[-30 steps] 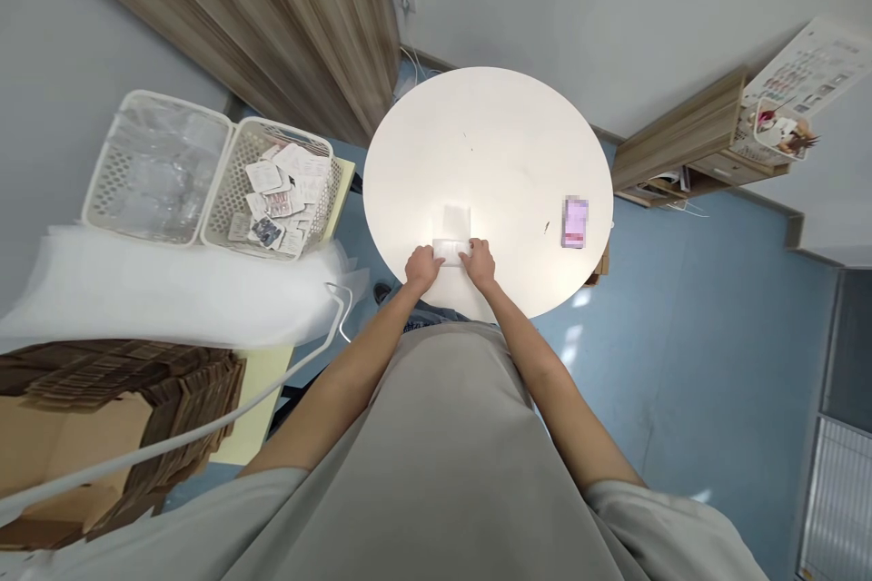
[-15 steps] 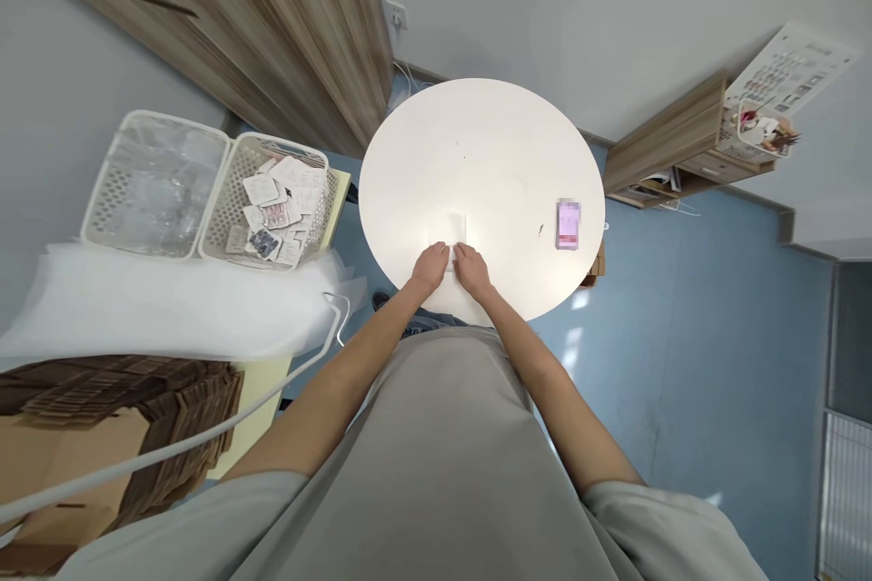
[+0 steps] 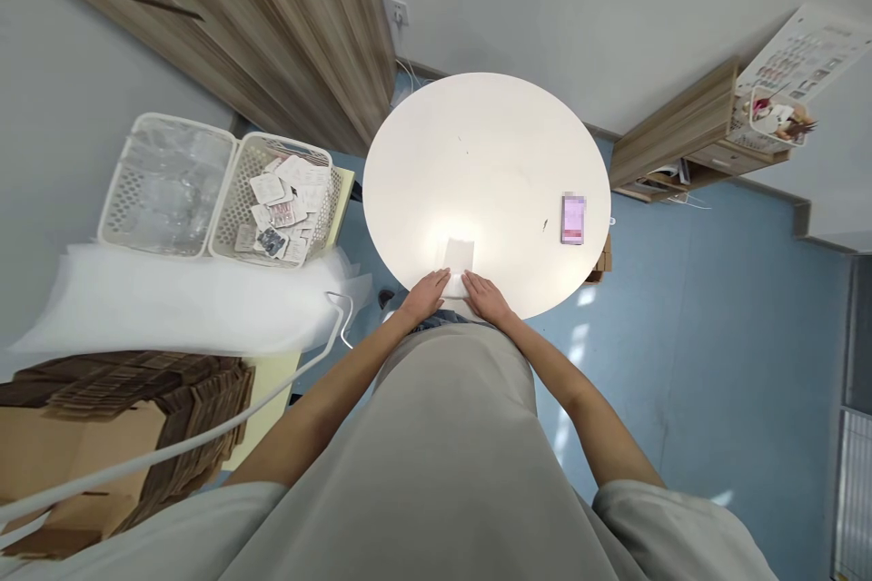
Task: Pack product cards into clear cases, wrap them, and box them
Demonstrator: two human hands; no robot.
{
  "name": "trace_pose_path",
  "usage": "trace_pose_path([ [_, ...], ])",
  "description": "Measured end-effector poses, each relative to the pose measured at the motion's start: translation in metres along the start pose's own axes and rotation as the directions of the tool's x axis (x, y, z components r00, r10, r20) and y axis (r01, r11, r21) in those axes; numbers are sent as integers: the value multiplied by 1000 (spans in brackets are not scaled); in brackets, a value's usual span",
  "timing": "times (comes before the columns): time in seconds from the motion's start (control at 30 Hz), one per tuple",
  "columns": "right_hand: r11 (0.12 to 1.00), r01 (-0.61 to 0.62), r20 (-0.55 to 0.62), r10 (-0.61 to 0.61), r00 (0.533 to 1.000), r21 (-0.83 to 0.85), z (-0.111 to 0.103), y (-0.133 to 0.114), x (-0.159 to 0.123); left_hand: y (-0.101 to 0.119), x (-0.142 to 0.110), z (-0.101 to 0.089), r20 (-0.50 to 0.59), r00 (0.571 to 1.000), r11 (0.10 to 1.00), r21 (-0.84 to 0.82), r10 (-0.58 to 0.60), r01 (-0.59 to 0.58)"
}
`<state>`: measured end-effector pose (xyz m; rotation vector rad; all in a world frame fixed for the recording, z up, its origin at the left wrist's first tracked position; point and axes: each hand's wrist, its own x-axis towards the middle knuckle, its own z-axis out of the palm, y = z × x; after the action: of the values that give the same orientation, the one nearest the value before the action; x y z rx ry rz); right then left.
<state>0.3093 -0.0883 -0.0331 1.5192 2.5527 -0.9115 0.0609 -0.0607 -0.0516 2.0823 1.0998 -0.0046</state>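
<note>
A small white rectangular sheet (image 3: 459, 252), thin and slightly translucent, lies at the near edge of a round white table (image 3: 487, 145). Its near part looks brighter and perhaps doubled over; the material is too small to name. My left hand (image 3: 428, 292) is closed on its left edge, fingers angled inward and thumb hidden. On the opposite edge, my right hand (image 3: 485, 296) is closed in the same way. A phone-like object (image 3: 573, 220) with a blurred pink face rests on the right side of the table.
To the left, a white basket (image 3: 228, 191) holds clear plastic bags, and another basket (image 3: 333, 191) holds cards. White sheeting (image 3: 191, 295) and stacked brown cardboard (image 3: 197, 418) lie nearer me. A pale bent tube (image 3: 259, 406) crosses in front. A wooden shelf (image 3: 681, 132) stands right.
My hands have come nearer my body and farther apart, with the white sheet shifted the same way. More of the sheet shows between them. The whole view has moved slightly.
</note>
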Motion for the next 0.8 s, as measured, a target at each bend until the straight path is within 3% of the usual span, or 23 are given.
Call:
trace_pose_path([
  [0.2, 999, -19, 1, 19, 1000, 37, -10, 4, 1, -3, 13, -13, 10, 997, 995, -58, -79, 79],
  [0.33, 974, -156, -57, 167, 984, 166, -23, -1, 13, -3, 26, -31, -36, 974, 960, -179, -224, 214],
  [0.53, 813, -483, 44, 497, 867, 325, -43, -3, 56, -8, 53, -50, -25, 886, 872, -193, -463, 451],
  [0.67, 699, -602, 91, 620, 779, 386, -41, 0, 77, -3, 67, -46, -111, 807, 810, -177, -580, 559],
  [0.8, 666, -671, 78, 688, 721, 325, -36, 6, 86, 5, 72, -47, -97, 731, 734, -181, -676, 655],
])
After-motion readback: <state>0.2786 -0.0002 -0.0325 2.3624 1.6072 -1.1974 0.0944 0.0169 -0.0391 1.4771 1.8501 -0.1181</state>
